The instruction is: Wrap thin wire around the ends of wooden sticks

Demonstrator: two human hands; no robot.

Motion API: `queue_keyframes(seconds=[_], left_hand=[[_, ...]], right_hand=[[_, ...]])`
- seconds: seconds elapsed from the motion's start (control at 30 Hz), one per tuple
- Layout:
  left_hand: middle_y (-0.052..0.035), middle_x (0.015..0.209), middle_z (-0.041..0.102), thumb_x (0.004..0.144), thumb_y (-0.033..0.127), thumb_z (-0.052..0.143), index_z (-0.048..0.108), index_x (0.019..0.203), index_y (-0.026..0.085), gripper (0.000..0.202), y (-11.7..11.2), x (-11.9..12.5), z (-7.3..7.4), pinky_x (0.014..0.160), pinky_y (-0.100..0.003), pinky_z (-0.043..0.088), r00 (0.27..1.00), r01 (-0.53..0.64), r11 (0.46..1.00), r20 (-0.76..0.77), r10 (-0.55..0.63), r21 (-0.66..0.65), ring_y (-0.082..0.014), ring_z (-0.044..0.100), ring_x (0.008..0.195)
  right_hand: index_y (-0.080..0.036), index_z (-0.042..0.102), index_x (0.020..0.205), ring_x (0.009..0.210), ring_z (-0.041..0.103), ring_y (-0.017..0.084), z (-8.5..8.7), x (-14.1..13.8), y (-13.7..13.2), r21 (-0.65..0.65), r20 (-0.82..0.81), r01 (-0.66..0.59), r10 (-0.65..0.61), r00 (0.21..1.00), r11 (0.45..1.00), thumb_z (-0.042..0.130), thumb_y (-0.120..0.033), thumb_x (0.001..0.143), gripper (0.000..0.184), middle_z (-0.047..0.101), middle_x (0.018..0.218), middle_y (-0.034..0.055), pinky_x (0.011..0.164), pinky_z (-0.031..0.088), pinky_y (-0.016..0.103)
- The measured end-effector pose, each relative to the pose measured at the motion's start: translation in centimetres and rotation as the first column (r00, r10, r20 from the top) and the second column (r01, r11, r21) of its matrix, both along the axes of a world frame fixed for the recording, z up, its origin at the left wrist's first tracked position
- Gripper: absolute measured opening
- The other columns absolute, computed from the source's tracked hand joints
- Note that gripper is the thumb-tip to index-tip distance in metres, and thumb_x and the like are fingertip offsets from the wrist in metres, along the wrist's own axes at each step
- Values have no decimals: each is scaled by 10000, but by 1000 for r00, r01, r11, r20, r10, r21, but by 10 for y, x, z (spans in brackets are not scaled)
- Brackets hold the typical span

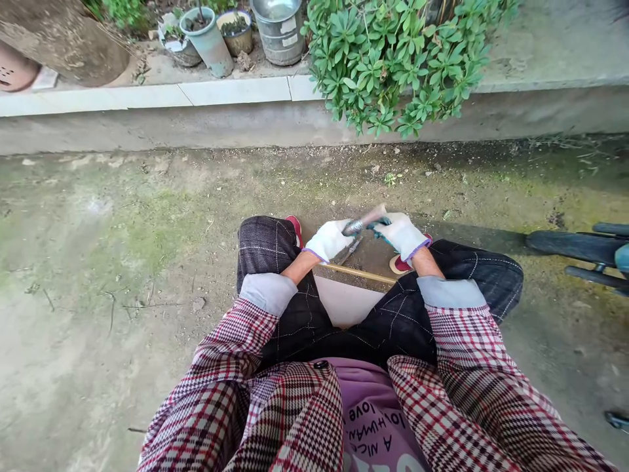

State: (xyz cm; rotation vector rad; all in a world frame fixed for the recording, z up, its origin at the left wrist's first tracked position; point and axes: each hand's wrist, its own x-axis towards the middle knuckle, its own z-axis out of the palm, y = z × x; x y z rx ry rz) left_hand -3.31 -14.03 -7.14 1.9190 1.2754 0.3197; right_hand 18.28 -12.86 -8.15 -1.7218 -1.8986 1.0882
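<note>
Between my knees, both hands wear white knit gloves with dark green palms. My left hand [330, 241] is closed around the grey, metallic-looking end of a short rod-like tool [369, 217], whose other end is pale brown. Curled fingers of my right hand [401, 235] press against that brown end from the right; their tips are partly hidden. The tool tilts up to the right, and its exact kind is unclear. Below the hands is a thin grey metal piece [352, 252], partly covered. A yellowish wooden stick [361, 273] lies crosswise between my legs.
A pale flat surface [350, 303] shows between my thighs. Ahead runs a low concrete ledge [196, 124] with flowerpots [209, 42], a metal bucket [279, 33] and a leafy green bush [393, 59] overhanging it. A dark wheel [570, 247] stands at right on mossy ground [162, 229].
</note>
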Motion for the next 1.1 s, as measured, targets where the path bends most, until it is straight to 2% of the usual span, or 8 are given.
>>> queue_keyframes(seconds=[0.13,0.23,0.4,0.53,0.73,0.87,0.97,1.1], left_hand=[[17,726,631,864,223,605,722,1068,106,262,10,-5,-11,569,-209,429,924,-324,932,156,349,-163,-103,496,585],[10,711,628,870,227,616,724,1024,115,219,15,-10,-20,563,-217,418,928,-358,922,52,369,-145,-110,499,587],[-95,958,756,961,264,557,734,1100,167,245,16,-10,-24,760,-275,500,936,-166,986,-313,161,13,-207,696,851],[-169,1071,748,960,125,475,695,1214,156,337,6,-2,-17,834,-344,527,778,68,997,-628,-39,21,-278,732,999],[-193,1092,722,978,157,458,720,1185,160,333,-13,8,-3,803,-393,521,678,447,893,-631,-377,-53,-342,713,1047],[-147,1124,724,991,271,518,705,1215,195,301,-15,9,6,802,-353,519,731,458,889,-569,-376,2,-298,717,1014],[-110,1139,740,1001,387,531,703,1208,210,322,-10,6,13,853,-323,520,830,341,939,-483,-279,44,-262,717,1022],[-84,1119,764,1009,312,497,693,1230,220,309,3,1,17,889,-290,519,906,135,989,-412,-99,59,-228,721,1037]], right_hand=[[-211,729,724,643,604,165,8,-18,-15,-41,54,-107,109,993,993,624,-353,812,197,712,669,16,625,435,271],[-206,725,744,609,581,145,18,-29,-27,-104,-3,-213,214,977,971,604,-381,833,230,696,659,-2,597,428,254],[-190,766,871,605,594,148,39,-31,-39,-188,-181,-288,255,950,939,591,-403,835,278,716,713,12,560,436,251],[-179,761,800,629,593,159,50,-20,-36,-73,-127,-268,258,958,961,589,-386,835,271,715,704,25,609,441,269],[-193,768,785,720,637,195,37,-2,-17,30,34,-103,102,994,994,607,-351,825,229,756,778,49,684,453,296],[-193,734,752,658,598,182,15,6,-1,-2,125,3,-3,992,1000,602,-345,827,214,713,696,39,631,429,294],[-180,690,689,618,549,162,8,5,4,-39,188,22,-14,982,999,624,-324,820,206,662,643,19,583,390,279],[-157,728,788,589,544,137,12,-9,-7,-157,161,45,-19,987,987,606,-255,839,165,668,670,20,574,402,257]])
